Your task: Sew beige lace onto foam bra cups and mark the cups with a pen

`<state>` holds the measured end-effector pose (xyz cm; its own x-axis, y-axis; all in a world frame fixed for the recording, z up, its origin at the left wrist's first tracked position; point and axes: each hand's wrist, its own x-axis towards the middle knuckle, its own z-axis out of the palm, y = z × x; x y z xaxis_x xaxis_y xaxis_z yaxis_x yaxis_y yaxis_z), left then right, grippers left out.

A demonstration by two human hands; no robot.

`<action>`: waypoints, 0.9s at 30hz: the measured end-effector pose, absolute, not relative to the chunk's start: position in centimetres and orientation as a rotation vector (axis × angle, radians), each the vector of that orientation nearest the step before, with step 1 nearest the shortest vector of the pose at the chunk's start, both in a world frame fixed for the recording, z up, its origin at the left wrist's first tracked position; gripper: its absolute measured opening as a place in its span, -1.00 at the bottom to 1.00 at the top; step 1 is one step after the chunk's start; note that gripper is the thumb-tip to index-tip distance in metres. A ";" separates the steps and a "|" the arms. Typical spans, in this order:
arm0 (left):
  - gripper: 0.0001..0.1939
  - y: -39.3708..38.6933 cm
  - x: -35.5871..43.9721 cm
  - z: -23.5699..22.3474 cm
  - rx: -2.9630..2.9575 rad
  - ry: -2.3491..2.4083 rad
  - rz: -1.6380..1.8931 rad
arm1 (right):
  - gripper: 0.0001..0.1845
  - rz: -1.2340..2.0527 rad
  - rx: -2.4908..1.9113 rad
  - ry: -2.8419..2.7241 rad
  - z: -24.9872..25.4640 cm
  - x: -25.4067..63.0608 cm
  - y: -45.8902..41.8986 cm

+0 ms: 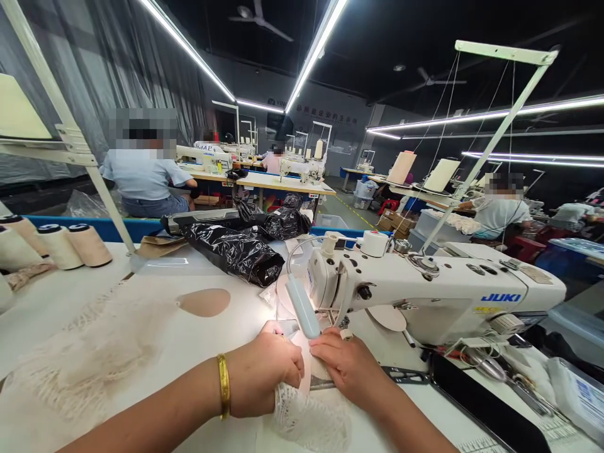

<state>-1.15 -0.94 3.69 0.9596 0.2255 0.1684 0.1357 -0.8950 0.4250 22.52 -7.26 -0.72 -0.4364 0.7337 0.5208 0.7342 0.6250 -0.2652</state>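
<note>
While our left hand curls its fingers around cream lace fabric on the desk before the JUKI sewing machine, our right hand rests extended fingers beside the beige fabric piece; whether these pinch anything, we cannot tell.

"What do you count up close?"
"My left hand and right hand make two; one bracelet, one lamp, one sewing machine."
"And on the stand to the right?"
"Two big thread cones, by my count."
</note>
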 end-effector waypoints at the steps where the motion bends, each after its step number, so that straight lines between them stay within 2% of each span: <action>1: -0.84 -0.9 -1.1 3.6 2.692 0.255 0.310 | -0.62 0.006 -1.138 -2.253 -0.7 22.6 -7.2; 6: -0.89 -0.2 -1.2 3.3 2.714 0.255 0.345 | -0.60 0.021 -1.151 -2.258 -0.8 22.7 -7.2; 18: -0.83 1.1 -1.2 3.5 2.691 0.334 0.386 | -0.57 0.050 -1.152 -2.253 -0.4 22.7 -7.5; 27: -0.80 0.3 -1.2 3.0 2.511 0.374 0.551 | -0.63 0.285 -0.992 -2.436 1.9 22.0 -8.9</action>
<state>-1.19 0.29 3.02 0.8780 0.3679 0.3063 0.1482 -0.8173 0.5568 22.02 -8.92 1.89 -0.6151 0.7003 0.3623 0.5978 0.7138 -0.3648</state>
